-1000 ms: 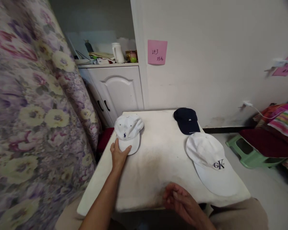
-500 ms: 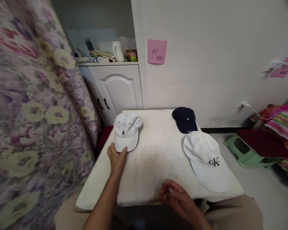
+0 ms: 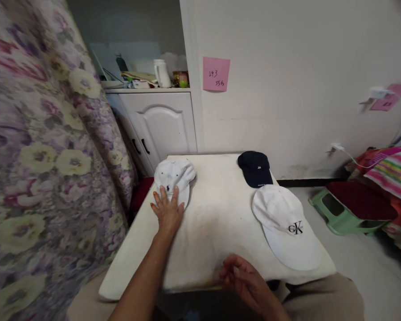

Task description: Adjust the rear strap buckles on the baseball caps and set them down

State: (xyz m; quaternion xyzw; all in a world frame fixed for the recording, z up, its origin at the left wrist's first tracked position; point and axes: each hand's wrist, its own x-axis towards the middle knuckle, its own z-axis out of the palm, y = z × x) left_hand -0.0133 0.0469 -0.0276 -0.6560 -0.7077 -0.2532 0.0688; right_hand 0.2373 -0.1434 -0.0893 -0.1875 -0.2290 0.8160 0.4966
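My left hand [image 3: 167,209] lies with its fingers spread over the brim of a white baseball cap [image 3: 175,173] with a small dark emblem, at the left of the table [image 3: 214,214]. The hand covers much of that brim. Near the table's front edge hovers my right hand [image 3: 242,278], its fingers loosely curled and nothing visible in it. Closest to it is a larger white cap [image 3: 284,218] with dark letters, brim pointing towards me. Behind that one sits a navy blue cap [image 3: 255,168], at the table's far right corner.
A floral curtain [image 3: 53,169] hangs at the left. Behind the table stand a white cabinet [image 3: 163,125] and a wall bearing a pink note [image 3: 216,74]. A green stool [image 3: 337,214] with a dark red top stands on the floor at right.
My left hand has gone from gripping the brim edge of the left white cap to lying flat on it, fingers spread. My right hand stays nearly the same. The view has shifted slightly.
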